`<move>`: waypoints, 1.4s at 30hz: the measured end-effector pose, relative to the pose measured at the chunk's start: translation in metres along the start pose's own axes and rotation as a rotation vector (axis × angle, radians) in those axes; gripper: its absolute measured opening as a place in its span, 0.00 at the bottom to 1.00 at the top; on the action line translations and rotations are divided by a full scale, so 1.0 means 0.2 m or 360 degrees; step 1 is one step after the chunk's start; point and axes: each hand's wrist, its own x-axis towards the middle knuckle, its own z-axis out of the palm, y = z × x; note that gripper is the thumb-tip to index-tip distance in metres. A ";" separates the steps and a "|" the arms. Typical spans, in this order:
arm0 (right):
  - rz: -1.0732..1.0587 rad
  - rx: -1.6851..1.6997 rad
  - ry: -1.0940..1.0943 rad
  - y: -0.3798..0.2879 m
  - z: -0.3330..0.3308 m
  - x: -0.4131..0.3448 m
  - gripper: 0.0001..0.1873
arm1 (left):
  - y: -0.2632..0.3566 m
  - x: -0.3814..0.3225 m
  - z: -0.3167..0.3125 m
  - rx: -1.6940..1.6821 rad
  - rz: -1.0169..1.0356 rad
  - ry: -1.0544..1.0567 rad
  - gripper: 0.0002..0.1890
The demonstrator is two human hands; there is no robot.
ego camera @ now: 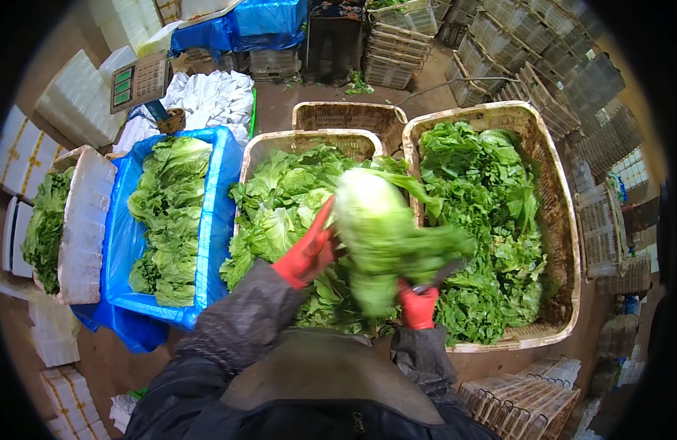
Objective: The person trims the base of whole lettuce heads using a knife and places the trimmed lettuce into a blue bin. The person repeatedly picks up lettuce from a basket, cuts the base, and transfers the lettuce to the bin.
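Observation:
A head of leafy lettuce (371, 236), blurred by motion, is up in front of me with its pale cut base towards the far side. My left hand (311, 247), in a red glove, grips it from the left; some fingers are hidden behind the leaves. In my right hand (418, 305), also red-gloved, is a knife (440, 275) whose dark blade points up and right beside loose outer leaves. Below the lettuce stands a plastic crate (311, 137) heaped with more lettuce heads (278, 225). To its right, a larger dirty crate (569, 258) holds loose green leaves (481, 236).
Left of the crates is a box lined with blue plastic (223, 181), holding lettuce rows (170, 225). A foam box (88, 231) with greens stands farther left. Beyond are a scale display (137, 82), white sacks (212, 99) and stacked crates (396, 55). More crates (520, 401) stand lower right.

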 end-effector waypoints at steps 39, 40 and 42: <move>0.0588 -0.0727 -0.0120 -0.04 -0.21 0.00 0.14 | 0.25 0.42 -0.62 -0.0122 -0.0468 -0.0409 0.36; 0.0715 -0.0716 0.0040 -0.05 -0.23 0.03 0.14 | 0.27 0.33 -0.57 -0.0024 -0.0546 -0.0497 0.34; -0.0767 -0.1262 -0.0653 -0.33 -0.07 0.11 0.17 | 0.18 0.08 -0.46 0.0066 -0.0585 -0.0525 0.32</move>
